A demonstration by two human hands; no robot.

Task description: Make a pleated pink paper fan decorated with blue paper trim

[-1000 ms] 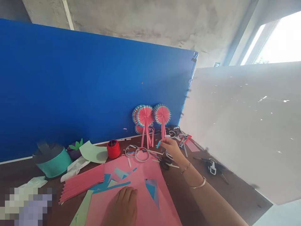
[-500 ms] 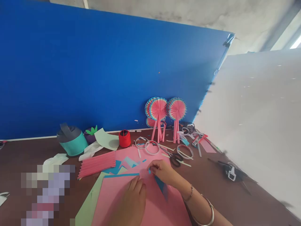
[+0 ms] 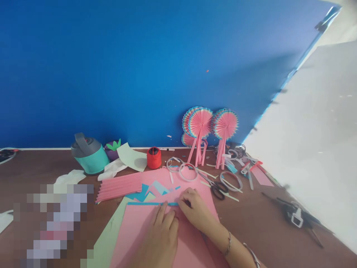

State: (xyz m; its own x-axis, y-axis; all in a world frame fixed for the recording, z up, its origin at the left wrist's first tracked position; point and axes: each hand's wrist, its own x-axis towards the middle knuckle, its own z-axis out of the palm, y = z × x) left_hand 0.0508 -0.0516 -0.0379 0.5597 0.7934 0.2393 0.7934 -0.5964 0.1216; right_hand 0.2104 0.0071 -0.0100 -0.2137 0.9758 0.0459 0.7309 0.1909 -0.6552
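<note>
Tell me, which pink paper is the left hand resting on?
The flat front sheet with a blue strip along its far edge. The left hand rests on it; the pleated pink paper, farther back at left, has no hand on it.

Brown table (image 3: 256, 223): paper stack (image 3: 136, 227), red container (image 3: 154, 160), teal container (image 3: 95, 160), purple pot (image 3: 112, 153).

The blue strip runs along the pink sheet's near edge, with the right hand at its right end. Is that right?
Not quite: the head view shows the blue strip along the pink sheet's far edge, not its near one. The right hand is at its right end.
</note>
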